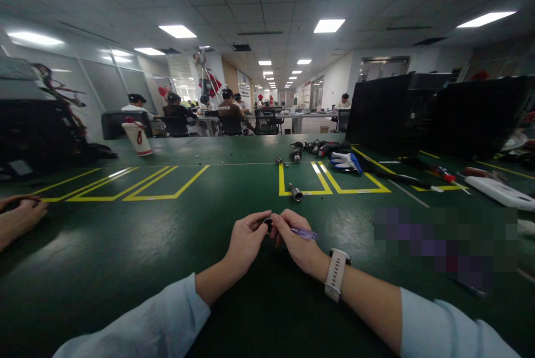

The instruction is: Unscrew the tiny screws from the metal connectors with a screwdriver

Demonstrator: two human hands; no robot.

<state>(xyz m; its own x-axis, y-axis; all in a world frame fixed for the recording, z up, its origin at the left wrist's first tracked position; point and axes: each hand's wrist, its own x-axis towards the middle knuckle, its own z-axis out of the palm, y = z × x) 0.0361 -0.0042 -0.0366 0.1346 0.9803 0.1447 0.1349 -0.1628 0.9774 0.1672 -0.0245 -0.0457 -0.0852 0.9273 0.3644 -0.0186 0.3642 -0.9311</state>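
Note:
Near the middle of the green table, my left hand (246, 240) is closed on a small dark round part (267, 225), pinched at its fingertips. My right hand (296, 241) meets it there, fingers closed around a small screwdriver with a clear purple handle (306, 233). The handle sticks out to the right above the thumb side, while its tip is hidden by the fingers and the part. A pale watch (335, 275) is on my right wrist. Just beyond the hands, a metal cylindrical piece (296, 193) lies on the yellow tape.
Cables and tools (320, 148), a blue-and-white glove (346, 162) and a red-handled screwdriver (443, 174) lie at the back right, before black cases (388, 115). A white cup (137, 138) stands back left. Another person's hand (20, 216) rests at the left edge.

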